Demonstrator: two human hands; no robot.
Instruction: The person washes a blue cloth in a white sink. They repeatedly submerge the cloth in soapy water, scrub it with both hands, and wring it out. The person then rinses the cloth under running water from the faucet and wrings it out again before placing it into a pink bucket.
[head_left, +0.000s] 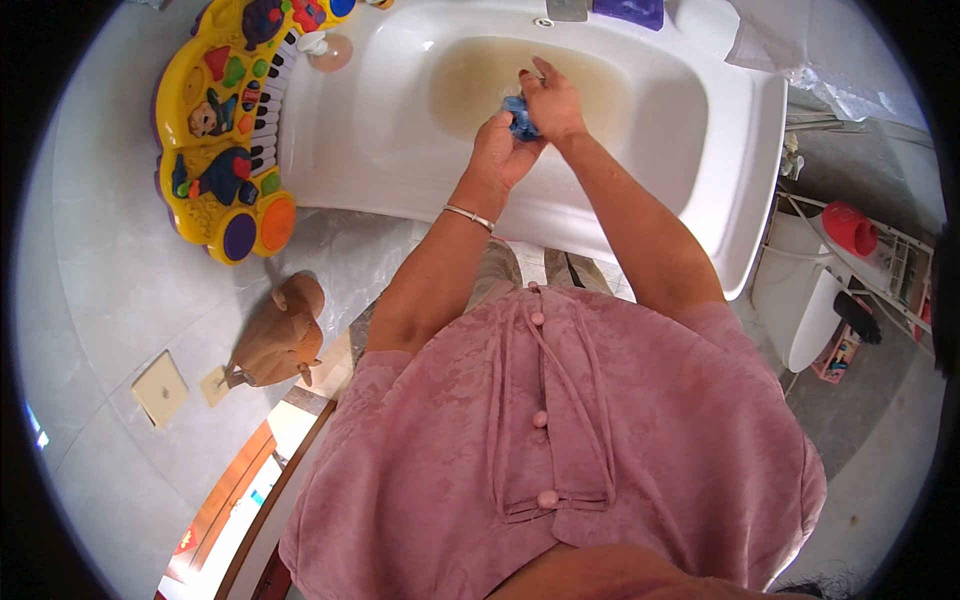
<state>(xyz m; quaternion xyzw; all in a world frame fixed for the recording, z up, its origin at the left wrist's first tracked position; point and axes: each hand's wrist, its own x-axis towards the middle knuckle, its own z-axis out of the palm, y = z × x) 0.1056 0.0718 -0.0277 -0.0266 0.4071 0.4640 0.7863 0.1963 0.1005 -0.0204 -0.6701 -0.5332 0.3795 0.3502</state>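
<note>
A wad of wet blue cloth (522, 118) is pressed between my two hands over the white sink basin (390, 112). My left hand (501, 148) cups it from below, with the thumb along its near side. My right hand (555, 105) bears on the cloth from the right, its fingers reaching past the far side. Cloudy, brownish water (472, 75) lies in the bottom of the basin, beneath and beyond the hands. Part of the cloth is hidden by the fingers and palms.
A yellow toy keyboard (196, 154) stands at the basin's left, beside a pump bottle (330, 52). Purple (630, 11) and grey (567, 9) items sit on the back rim. A brown bag-like item (281, 334) hangs left; a white bin (787, 292) and rack stand right.
</note>
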